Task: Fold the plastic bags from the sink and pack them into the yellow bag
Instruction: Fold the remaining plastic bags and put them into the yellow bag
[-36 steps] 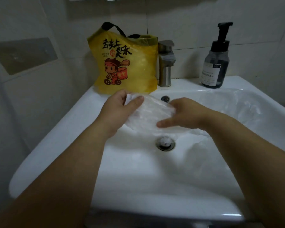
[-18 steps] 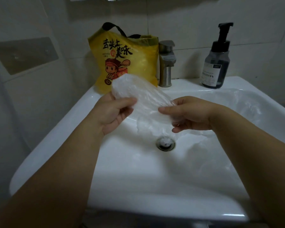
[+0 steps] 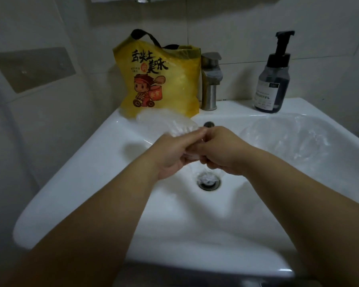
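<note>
I see both hands meeting just above and behind the drain [image 3: 208,180], knuckles almost touching. The left hand [image 3: 174,154] has its fingers curled round a clear bag [image 3: 170,124], and the right hand [image 3: 222,150] pinches the same bag from the other side, so both are closed on it. Most of the bag is bunched between the palms. A crumpled lobe sticks out beyond the left fingers, up and to the left of the drain, and a thin tail hangs down toward the drain opening. I cannot tell whether that tail touches the metal. A second bag [image 3: 288,137] lies spread out in the sink [image 3: 91,172], well to the right of the drain, with neither hand on it. The yellow bag [image 3: 174,88] stands upright on the ledge behind the drain, a little to the left, its black handle up. The tap [image 3: 210,79] stands straight behind the drain, just beside the yellow bag. A dark pump bottle [image 3: 273,83] sits on the ledge behind and to the right of the drain.
</note>
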{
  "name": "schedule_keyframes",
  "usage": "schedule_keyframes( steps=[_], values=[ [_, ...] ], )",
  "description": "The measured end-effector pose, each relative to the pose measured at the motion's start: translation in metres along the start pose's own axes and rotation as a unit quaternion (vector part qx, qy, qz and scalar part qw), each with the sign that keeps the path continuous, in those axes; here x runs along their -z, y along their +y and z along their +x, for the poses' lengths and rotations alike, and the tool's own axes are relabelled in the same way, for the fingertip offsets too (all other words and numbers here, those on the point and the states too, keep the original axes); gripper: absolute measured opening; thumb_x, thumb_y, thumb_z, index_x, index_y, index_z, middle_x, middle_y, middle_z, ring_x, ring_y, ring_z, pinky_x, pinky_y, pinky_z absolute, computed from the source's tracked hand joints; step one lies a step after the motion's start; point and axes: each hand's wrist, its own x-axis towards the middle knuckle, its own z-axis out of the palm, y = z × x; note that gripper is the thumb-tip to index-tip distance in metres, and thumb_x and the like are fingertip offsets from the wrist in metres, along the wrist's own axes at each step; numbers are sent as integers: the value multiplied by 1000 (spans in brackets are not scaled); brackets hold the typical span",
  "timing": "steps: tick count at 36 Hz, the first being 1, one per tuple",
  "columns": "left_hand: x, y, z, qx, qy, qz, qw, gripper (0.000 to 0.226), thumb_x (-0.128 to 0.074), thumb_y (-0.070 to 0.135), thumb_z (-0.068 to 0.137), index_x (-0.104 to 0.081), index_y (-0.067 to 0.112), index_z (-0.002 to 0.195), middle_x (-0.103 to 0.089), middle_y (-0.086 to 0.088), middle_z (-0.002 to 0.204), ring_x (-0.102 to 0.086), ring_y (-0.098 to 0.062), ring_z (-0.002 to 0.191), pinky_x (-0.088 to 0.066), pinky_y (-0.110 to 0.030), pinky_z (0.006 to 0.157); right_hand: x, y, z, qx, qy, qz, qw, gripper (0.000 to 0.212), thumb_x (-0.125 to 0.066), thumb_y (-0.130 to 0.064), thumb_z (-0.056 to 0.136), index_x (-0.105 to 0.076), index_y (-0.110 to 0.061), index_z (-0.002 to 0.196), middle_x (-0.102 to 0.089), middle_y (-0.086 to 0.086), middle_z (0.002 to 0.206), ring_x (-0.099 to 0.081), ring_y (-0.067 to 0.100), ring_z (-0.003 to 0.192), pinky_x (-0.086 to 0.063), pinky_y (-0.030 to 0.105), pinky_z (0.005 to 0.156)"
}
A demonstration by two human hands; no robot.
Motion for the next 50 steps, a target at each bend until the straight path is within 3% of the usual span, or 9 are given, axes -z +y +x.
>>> schedule_keyframes(
  steps=[9,13,20,26,31,35,38,43,50],
  values=[
    [33,25,-1,-86,123,-193,970,17,-54,22,97,-64,9,97,-72,-1,79,-70,-12,73,-59,-25,69,7,5,1,-26,-12,-107,994,24,-69,-25,87,-67,-8,70,-69,26,94,-48,18,60,-41,22,47],
    [45,30,-5,-58,179,-223,956,17,-62,22,93,-65,9,103,-75,-3,90,-73,-10,79,-56,-21,62,14,0,-2,-21,-21,-87,996,23,-69,-24,86,-66,-7,71,-69,9,72,-48,11,53,-40,20,45],
    [51,29,-5,56,200,-254,945,21,-68,18,88,-64,8,107,-75,-4,90,-72,-11,69,-58,-19,62,24,-18,-7,-39,-49,197,978,35,-39,-29,99,-50,-15,129,-67,12,77,-52,17,49,-35,19,39],
    [48,27,-6,86,195,-223,951,16,-69,19,87,-66,8,98,-75,-5,86,-72,-11,72,-58,-20,70,15,0,-4,116,7,-198,973,82,-55,6,88,-23,-44,145,-44,-8,124,-51,12,81,-45,13,58],
    [46,23,-6,94,183,-187,961,39,-67,22,88,-62,7,123,-70,-8,117,-67,-15,105,-55,-25,86,3,-10,-8,261,25,-220,940,56,-72,-13,83,-44,-51,114,-30,-2,151,-31,8,135,-37,26,102],
    [43,25,-8,97,156,-138,973,34,-64,24,91,-63,4,118,-73,-6,105,-70,-11,86,-58,-17,64,1,-16,-13,259,20,-238,936,20,-68,-12,86,-72,-17,106,-65,1,120,-55,-17,90,-40,5,76],
    [42,28,-8,84,124,-137,979,9,-58,11,94,-63,4,95,-68,-1,72,-64,-3,55,-50,-12,48,1,-20,-17,222,18,-190,956,16,-64,-18,90,-72,-4,94,-66,-2,77,-50,-8,51,-36,3,55],
    [41,23,-4,-1,59,-63,996,35,-49,-14,89,-62,-1,118,-69,-13,114,-68,-16,100,-55,-23,88,3,-17,-10,137,52,-99,984,31,-57,-32,93,-63,-10,72,-49,-13,49,-41,1,43,-33,11,48],
    [32,19,-5,-69,83,43,993,55,-45,-26,80,-56,0,127,-68,-18,109,-65,-31,102,-52,-40,94,-6,-4,2,11,67,-43,997,30,-63,-32,90,-53,-16,66,-43,2,65,-37,13,59,-32,24,56]
  ],
)
